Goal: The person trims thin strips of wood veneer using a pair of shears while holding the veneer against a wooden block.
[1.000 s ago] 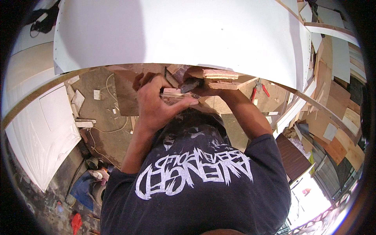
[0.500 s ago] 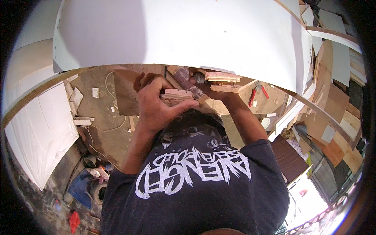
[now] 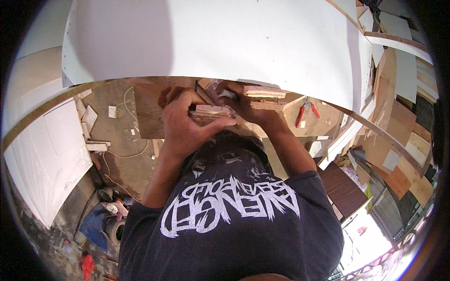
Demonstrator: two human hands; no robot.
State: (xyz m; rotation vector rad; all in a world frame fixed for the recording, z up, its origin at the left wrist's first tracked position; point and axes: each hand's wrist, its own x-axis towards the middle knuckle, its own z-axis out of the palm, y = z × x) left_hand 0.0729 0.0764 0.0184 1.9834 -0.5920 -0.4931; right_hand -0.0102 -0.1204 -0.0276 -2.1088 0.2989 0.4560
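My left hand (image 3: pixel 185 119) grips a short layered wood block (image 3: pixel 211 111), thumb along its near side and fingers curled over the far end. Just right of it my right hand (image 3: pixel 251 112) is closed around something mostly hidden; a small metallic piece (image 3: pixel 227 93) shows among its fingers. Two stacked rough wood strips (image 3: pixel 262 92) jut out above that hand, beneath the edge of a large white panel (image 3: pixel 225 37). Behind the block, angled wood pieces (image 3: pixel 206 86) rest on a brown board (image 3: pixel 150 107).
Red-handled pliers (image 3: pixel 313 112) lie right of my right forearm. A cord (image 3: pixel 126 157) crosses the floor at left, near offcuts (image 3: pixel 91 117) and a plastic-covered white panel (image 3: pixel 51 164). A curved wooden rail (image 3: pixel 42 112) runs at left; leaning boards (image 3: pixel 393 150) crowd the right side.
The dark metal tool that showed beside the block a second ago has drawn back among my right hand's fingers. My right forearm has shifted slightly. My left hand stays on the block.
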